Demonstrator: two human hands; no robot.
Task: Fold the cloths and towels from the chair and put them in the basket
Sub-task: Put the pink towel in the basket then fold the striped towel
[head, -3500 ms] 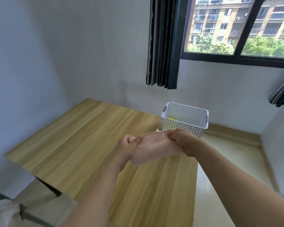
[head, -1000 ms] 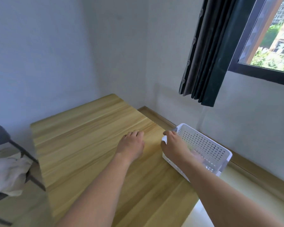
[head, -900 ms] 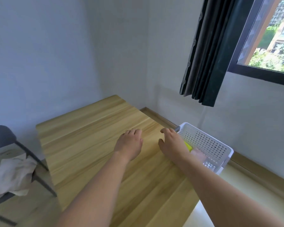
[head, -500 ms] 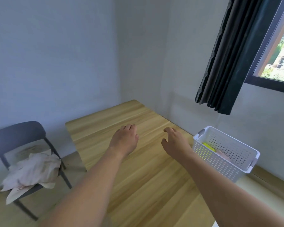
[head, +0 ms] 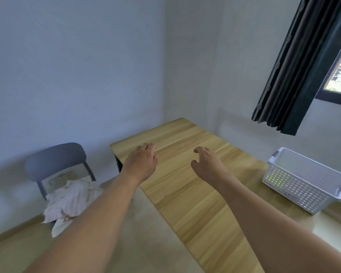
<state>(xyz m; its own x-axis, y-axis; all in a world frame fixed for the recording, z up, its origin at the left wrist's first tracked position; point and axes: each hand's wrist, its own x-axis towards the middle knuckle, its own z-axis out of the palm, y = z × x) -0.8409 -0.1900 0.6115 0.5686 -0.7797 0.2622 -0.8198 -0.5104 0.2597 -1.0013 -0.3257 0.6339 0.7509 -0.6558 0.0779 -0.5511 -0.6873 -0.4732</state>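
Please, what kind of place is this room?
Probably a plain room in a flat: a wooden table in the corner, a grey chair holding crumpled cloths, and a dark curtain beside a window.

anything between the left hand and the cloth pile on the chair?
Head view: nothing but floor and the table corner. The left hand hovers empty over that corner; the cloth pile sits on the chair below.

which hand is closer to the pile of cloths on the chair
Left. The left hand is over the table's edge on the side of the cloths; the right hand is farther over, toward the basket.
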